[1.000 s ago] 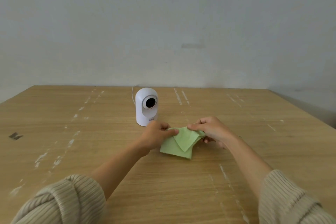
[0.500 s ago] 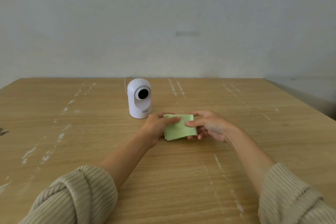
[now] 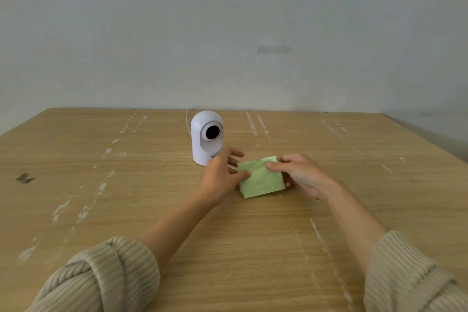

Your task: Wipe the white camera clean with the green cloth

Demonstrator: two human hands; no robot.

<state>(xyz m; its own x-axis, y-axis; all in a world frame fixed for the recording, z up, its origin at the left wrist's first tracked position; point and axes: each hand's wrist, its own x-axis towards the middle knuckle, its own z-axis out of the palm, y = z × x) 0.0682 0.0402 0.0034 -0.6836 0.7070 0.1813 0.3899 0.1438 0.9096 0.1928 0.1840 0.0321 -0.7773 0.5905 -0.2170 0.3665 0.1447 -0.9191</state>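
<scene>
A small white camera (image 3: 205, 137) with a round black lens stands upright on the wooden table (image 3: 126, 197), a thin white cable rising behind it. Just right of and nearer than it, a folded green cloth (image 3: 260, 178) is held a little above the table. My right hand (image 3: 298, 172) pinches the cloth's right side, thumb on top. My left hand (image 3: 220, 175) touches the cloth's left edge with its thumb, its fingers spread and reaching toward the camera's base, part of which they hide.
The table carries pale scuff streaks and a dark mark (image 3: 25, 178) at the left. A plain grey wall (image 3: 228, 33) stands close behind the table's far edge. The right table edge runs diagonally at the far right.
The cloth went from half unfolded to a flat folded square. My left hand's fingers have loosened and spread toward the camera. The view has tilted, so everything sits a little lower.
</scene>
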